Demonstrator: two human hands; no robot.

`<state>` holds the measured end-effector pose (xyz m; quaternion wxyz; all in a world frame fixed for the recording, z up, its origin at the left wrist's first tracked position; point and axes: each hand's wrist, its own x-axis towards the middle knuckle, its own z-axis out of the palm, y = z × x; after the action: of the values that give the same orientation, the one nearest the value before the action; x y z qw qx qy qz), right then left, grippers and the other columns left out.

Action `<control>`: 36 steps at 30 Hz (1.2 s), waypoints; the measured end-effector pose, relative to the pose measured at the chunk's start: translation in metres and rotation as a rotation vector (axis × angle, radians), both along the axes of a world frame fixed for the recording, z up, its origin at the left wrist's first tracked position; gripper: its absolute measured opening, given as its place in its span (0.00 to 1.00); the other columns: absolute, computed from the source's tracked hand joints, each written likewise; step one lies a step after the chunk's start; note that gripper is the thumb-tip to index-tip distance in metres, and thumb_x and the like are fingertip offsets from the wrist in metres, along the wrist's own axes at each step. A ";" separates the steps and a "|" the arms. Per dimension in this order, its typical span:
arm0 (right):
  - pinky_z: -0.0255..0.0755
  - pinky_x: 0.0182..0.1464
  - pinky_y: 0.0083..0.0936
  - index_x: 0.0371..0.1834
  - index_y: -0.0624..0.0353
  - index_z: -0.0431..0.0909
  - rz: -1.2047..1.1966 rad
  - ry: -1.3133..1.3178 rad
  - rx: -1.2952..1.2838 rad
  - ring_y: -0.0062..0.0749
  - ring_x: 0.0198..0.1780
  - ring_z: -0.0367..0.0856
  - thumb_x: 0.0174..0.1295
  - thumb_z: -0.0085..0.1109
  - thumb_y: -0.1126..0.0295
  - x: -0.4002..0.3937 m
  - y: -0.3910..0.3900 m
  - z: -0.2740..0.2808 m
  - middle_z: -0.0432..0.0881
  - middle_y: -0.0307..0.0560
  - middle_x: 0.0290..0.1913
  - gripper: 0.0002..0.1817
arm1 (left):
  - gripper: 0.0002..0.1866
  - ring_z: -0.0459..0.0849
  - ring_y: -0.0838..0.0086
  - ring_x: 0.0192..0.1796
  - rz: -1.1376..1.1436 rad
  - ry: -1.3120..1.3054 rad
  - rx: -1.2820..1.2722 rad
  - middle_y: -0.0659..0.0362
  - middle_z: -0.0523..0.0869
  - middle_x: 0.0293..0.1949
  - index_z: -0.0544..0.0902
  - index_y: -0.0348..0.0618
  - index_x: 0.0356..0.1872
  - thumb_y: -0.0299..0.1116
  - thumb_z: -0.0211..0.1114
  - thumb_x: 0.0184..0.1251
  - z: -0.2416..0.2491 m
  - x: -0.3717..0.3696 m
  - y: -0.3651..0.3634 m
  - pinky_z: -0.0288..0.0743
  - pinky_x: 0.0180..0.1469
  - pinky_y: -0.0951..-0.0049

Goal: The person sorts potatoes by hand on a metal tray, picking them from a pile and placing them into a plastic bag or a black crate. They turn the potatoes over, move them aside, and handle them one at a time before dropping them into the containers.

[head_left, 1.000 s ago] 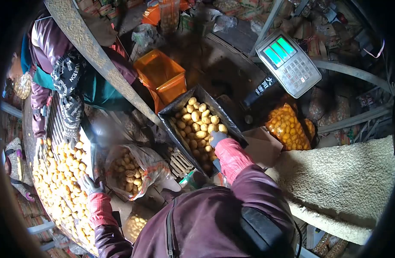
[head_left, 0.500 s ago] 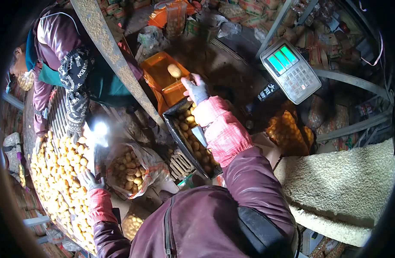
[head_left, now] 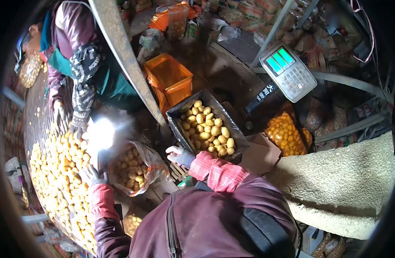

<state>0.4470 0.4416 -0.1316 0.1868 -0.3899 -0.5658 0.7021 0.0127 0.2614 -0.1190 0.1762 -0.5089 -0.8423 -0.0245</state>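
Yellow potatoes (head_left: 55, 189) cover the slatted sorting table on the left in the head view. My left hand (head_left: 93, 176), in a grey glove, rests at their near edge with its fingers spread, holding nothing. My right hand (head_left: 180, 155), in a grey fingerless-looking glove, hovers beside the near left side of a black-lined crate (head_left: 176, 122). Its fingers are loosely bent and apart, with nothing visible in them. Potatoes (head_left: 206, 129) fill much of that crate. Between my hands stands an open plastic sack (head_left: 152, 161) of duller potatoes.
An orange-lined bin (head_left: 169, 79) stands beyond the crate. A scale display (head_left: 288, 71) rises at the right, above a net bag of potatoes (head_left: 285, 133). Across the table, a co-worker's gloved hands (head_left: 68, 120) reach over the potatoes. A slanting metal beam (head_left: 124, 51) separates us.
My right hand has drawn back from the orange-lined bin to beside the black-lined crate. The potato that was above the bin is no longer visible there. My left hand has stayed by the potatoes.
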 end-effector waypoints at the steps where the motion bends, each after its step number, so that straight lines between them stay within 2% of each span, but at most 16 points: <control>1: 0.61 0.17 0.22 0.50 0.49 0.75 -0.003 -0.031 0.022 0.16 0.16 0.68 0.62 0.62 0.65 -0.001 -0.005 0.003 0.74 0.34 0.20 0.14 | 0.50 0.61 0.41 0.71 0.004 -0.080 -0.002 0.37 0.66 0.67 0.63 0.36 0.70 0.45 0.75 0.44 -0.005 -0.001 0.003 0.56 0.72 0.45; 4: 0.60 0.21 0.16 0.58 0.48 0.73 0.147 0.195 -0.031 0.12 0.20 0.64 0.66 0.58 0.66 -0.013 -0.016 -0.014 0.70 0.29 0.25 0.17 | 0.47 0.74 0.46 0.61 0.024 -0.305 0.146 0.37 0.76 0.57 0.65 0.32 0.65 0.42 0.78 0.45 0.040 0.038 0.012 0.68 0.64 0.54; 5: 0.59 0.21 0.15 0.61 0.51 0.71 0.206 0.317 -0.055 0.12 0.20 0.63 0.67 0.57 0.68 -0.020 -0.017 -0.014 0.71 0.30 0.27 0.19 | 0.46 0.73 0.47 0.63 0.225 -0.530 0.087 0.37 0.76 0.58 0.67 0.30 0.63 0.48 0.77 0.48 0.059 0.056 0.022 0.68 0.64 0.53; 6: 0.58 0.21 0.13 0.63 0.54 0.69 0.269 0.437 -0.088 0.12 0.20 0.61 0.67 0.56 0.70 -0.026 -0.018 -0.012 0.72 0.31 0.28 0.21 | 0.41 0.74 0.46 0.62 0.141 -0.164 0.056 0.40 0.77 0.58 0.70 0.33 0.62 0.52 0.74 0.52 0.058 0.063 0.018 0.68 0.64 0.53; 9: 0.56 0.17 0.15 0.58 0.51 0.75 0.258 0.077 0.028 0.11 0.17 0.62 0.66 0.55 0.73 -0.052 -0.037 0.023 0.71 0.29 0.23 0.17 | 0.34 0.73 0.45 0.63 0.116 -0.537 0.193 0.42 0.76 0.60 0.72 0.42 0.63 0.51 0.68 0.59 0.100 0.085 0.008 0.68 0.64 0.52; 10: 0.58 0.19 0.15 0.60 0.53 0.74 0.271 -0.003 -0.030 0.11 0.19 0.64 0.66 0.57 0.74 -0.062 -0.041 0.031 0.73 0.30 0.26 0.19 | 0.34 0.71 0.46 0.65 0.116 -0.526 0.244 0.43 0.75 0.61 0.71 0.44 0.65 0.50 0.67 0.60 0.129 0.103 -0.005 0.66 0.66 0.53; 11: 0.59 0.21 0.15 0.60 0.57 0.74 0.267 0.059 -0.021 0.11 0.22 0.66 0.65 0.58 0.74 -0.074 -0.046 0.033 0.74 0.32 0.29 0.19 | 0.35 0.68 0.48 0.68 0.105 -0.340 0.223 0.44 0.74 0.63 0.70 0.45 0.66 0.51 0.66 0.61 0.103 0.101 -0.020 0.63 0.69 0.51; 12: 0.59 0.21 0.14 0.60 0.60 0.74 0.307 0.080 0.044 0.11 0.24 0.67 0.65 0.59 0.74 -0.083 -0.053 0.037 0.75 0.33 0.30 0.19 | 0.33 0.65 0.45 0.70 0.088 -0.401 0.162 0.43 0.72 0.63 0.72 0.43 0.64 0.53 0.63 0.62 0.125 0.114 -0.040 0.60 0.70 0.47; 14: 0.60 0.22 0.13 0.59 0.61 0.75 0.383 0.035 0.023 0.11 0.25 0.68 0.65 0.59 0.73 -0.108 -0.062 0.058 0.76 0.33 0.31 0.19 | 0.32 0.66 0.44 0.69 -0.013 -0.356 0.308 0.45 0.73 0.62 0.74 0.42 0.62 0.52 0.64 0.61 0.095 0.113 -0.077 0.58 0.70 0.45; 19: 0.66 0.21 0.17 0.55 0.59 0.78 0.595 0.019 0.393 0.15 0.24 0.73 0.64 0.61 0.69 -0.177 -0.091 0.113 0.81 0.36 0.35 0.17 | 0.33 0.65 0.41 0.68 0.167 -0.370 0.249 0.42 0.73 0.61 0.74 0.42 0.61 0.51 0.66 0.58 0.093 0.113 -0.184 0.56 0.69 0.43; 22: 0.77 0.38 0.32 0.51 0.59 0.79 0.625 0.213 0.971 0.39 0.35 0.83 0.61 0.61 0.68 -0.230 -0.093 0.127 0.84 0.50 0.41 0.16 | 0.38 0.65 0.40 0.66 0.218 -0.374 0.125 0.38 0.70 0.62 0.69 0.42 0.66 0.52 0.66 0.57 0.091 0.107 -0.224 0.55 0.69 0.43; 24: 0.75 0.45 0.36 0.49 0.59 0.79 0.604 0.144 0.968 0.47 0.41 0.82 0.60 0.61 0.67 -0.267 -0.089 0.136 0.82 0.54 0.39 0.15 | 0.38 0.64 0.39 0.68 0.144 -0.467 0.076 0.39 0.68 0.64 0.67 0.43 0.67 0.50 0.66 0.57 0.098 0.101 -0.233 0.56 0.70 0.43; 25: 0.75 0.45 0.38 0.48 0.59 0.79 0.637 -0.016 1.010 0.48 0.41 0.82 0.59 0.61 0.64 -0.286 -0.084 0.145 0.81 0.55 0.38 0.16 | 0.39 0.64 0.38 0.67 0.118 -0.446 0.094 0.39 0.67 0.64 0.66 0.43 0.68 0.49 0.67 0.56 0.095 0.101 -0.235 0.57 0.69 0.43; 30: 0.73 0.52 0.42 0.51 0.54 0.79 0.575 -0.120 1.277 0.52 0.50 0.79 0.58 0.60 0.62 -0.379 -0.060 0.135 0.80 0.54 0.47 0.18 | 0.42 0.65 0.37 0.67 0.073 -0.469 0.122 0.36 0.70 0.62 0.67 0.37 0.67 0.51 0.67 0.55 0.099 0.096 -0.237 0.58 0.68 0.42; 32: 0.73 0.54 0.42 0.51 0.53 0.78 0.531 -0.004 1.326 0.52 0.51 0.78 0.57 0.61 0.62 -0.407 -0.067 0.130 0.79 0.54 0.47 0.18 | 0.41 0.64 0.37 0.68 0.060 -0.485 0.104 0.36 0.69 0.63 0.66 0.37 0.68 0.52 0.66 0.57 0.097 0.094 -0.239 0.58 0.69 0.42; 36: 0.71 0.58 0.42 0.62 0.48 0.74 0.563 -0.090 1.574 0.51 0.55 0.76 0.54 0.61 0.64 -0.464 -0.080 0.125 0.76 0.51 0.54 0.28 | 0.41 0.63 0.37 0.69 0.019 -0.532 0.101 0.36 0.68 0.64 0.66 0.38 0.68 0.53 0.65 0.58 0.097 0.087 -0.242 0.57 0.69 0.41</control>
<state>-0.0168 0.3618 -0.0069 0.1996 -0.0175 -0.9740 0.1062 0.1000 0.0192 -0.0224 -0.0258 -0.4673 -0.8614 -0.1977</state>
